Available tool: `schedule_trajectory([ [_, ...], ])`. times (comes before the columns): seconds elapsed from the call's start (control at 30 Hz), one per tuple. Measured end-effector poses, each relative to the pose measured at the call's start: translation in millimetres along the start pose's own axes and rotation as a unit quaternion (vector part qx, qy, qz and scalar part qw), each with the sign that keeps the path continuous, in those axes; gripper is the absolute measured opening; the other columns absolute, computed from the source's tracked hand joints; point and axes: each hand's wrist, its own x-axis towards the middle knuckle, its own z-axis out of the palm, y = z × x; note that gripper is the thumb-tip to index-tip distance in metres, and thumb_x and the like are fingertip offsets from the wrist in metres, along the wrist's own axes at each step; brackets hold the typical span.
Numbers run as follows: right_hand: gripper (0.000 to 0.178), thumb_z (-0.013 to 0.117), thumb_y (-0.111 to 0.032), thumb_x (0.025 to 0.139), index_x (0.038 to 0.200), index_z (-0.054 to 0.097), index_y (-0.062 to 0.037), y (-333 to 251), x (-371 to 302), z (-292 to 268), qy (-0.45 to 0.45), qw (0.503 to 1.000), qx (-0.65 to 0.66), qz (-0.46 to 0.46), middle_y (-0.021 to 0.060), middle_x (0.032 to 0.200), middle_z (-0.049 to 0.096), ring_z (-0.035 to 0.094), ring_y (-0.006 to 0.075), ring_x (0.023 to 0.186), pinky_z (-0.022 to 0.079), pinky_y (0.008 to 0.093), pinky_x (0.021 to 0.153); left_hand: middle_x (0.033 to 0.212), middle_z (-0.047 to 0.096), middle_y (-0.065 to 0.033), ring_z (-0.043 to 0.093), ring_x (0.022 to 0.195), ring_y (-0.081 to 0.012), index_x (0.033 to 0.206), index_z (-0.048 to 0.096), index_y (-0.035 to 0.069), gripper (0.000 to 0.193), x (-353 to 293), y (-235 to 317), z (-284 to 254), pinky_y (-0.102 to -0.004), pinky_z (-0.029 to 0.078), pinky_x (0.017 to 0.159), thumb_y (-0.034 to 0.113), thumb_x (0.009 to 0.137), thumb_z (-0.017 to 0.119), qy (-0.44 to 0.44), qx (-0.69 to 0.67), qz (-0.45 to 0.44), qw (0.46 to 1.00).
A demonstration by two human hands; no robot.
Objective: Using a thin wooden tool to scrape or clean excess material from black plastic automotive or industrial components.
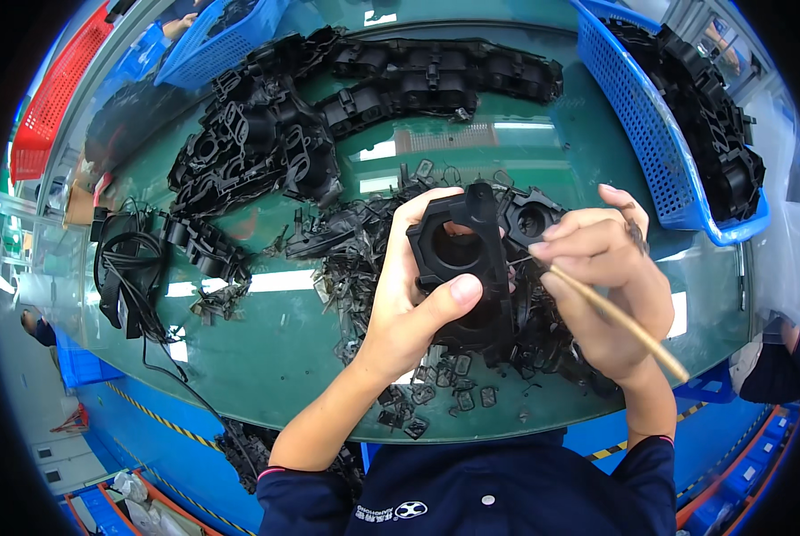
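My left hand (400,317) is wrapped round a black moulded plastic part (489,228) with a large round hole, its thumb pressed on the near face. My right hand (619,277) pinches a thin tan stick-like tool (619,313). The tool's narrow end points at the part's right side, and its thick end slants toward the lower right. What tip it has, and whether it touches the part, I cannot make out. A black ring-shaped piece (531,217) shows beside my right fingertips; whether it belongs to the held part is unclear. Below both hands lies a heap of small black plastic scraps (355,290).
More black moulded parts (257,143) are piled at the back left, with a long row (435,76) behind. A blue basket (654,134) of parts stands at right, another blue basket (226,45) at the back left. Coiled black cable (132,259) lies on the green table (266,330).
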Motion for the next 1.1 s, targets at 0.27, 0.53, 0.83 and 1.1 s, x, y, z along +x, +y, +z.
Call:
schedule_trajectory([
  [0.27, 0.021, 0.071, 0.001, 0.067, 0.077, 0.056, -0.0101, -6.0, 2.2, -3.4, -0.016, 0.997, -0.072, -0.025, 0.0024, 0.081, 0.065, 0.064, 0.0170, 0.082, 0.032, 0.0433, 0.096, 0.113, 0.048, -0.0154, 0.058, 0.097, -0.0242, 0.130, 0.026, 0.006, 0.071, 0.7, -1.4, -1.8, -0.0417, 0.051, 0.085, 0.020, 0.076, 0.069, -0.013, -0.026, -0.006, 1.000],
  [0.53, 0.009, 0.065, -0.002, 0.077, 0.081, 0.057, -0.0026, 4.2, 0.7, -3.0, -0.004, 0.933, 0.306, 0.188, 0.0112, 0.084, 0.068, 0.064, 0.0170, 0.081, 0.036, 0.0386, 0.094, 0.117, 0.047, -0.0162, 0.057, 0.101, -0.0245, 0.131, 0.023, 0.006, 0.073, 0.4, -2.1, 0.3, -0.0413, 0.048, 0.089, 0.019, 0.076, 0.069, -0.016, -0.024, 0.016, 0.999],
  [0.83, 0.010, 0.065, 0.002, 0.076, 0.082, 0.058, 0.0006, -2.3, -7.0, 13.1, 0.024, 0.919, 0.336, 0.207, 0.0134, 0.093, 0.066, 0.062, 0.0197, 0.092, 0.046, 0.0327, 0.086, 0.130, 0.040, -0.0168, 0.048, 0.113, -0.0222, 0.134, 0.020, 0.008, 0.081, 0.1, -11.2, 3.9, -0.0363, 0.043, 0.095, 0.015, 0.073, 0.074, 0.017, 0.025, 0.085, 0.996],
  [1.1, 0.011, 0.066, 0.002, 0.075, 0.083, 0.059, -0.0016, -0.6, -10.1, 16.8, 0.032, 0.945, 0.283, 0.161, 0.0107, 0.093, 0.067, 0.062, 0.0213, 0.095, 0.038, 0.0391, 0.096, 0.123, 0.045, -0.0178, 0.049, 0.111, -0.0222, 0.128, 0.026, 0.008, 0.079, 1.8, -19.7, 3.8, -0.0358, 0.043, 0.094, 0.009, 0.068, 0.078, 0.026, 0.055, 0.098, 0.993],
])
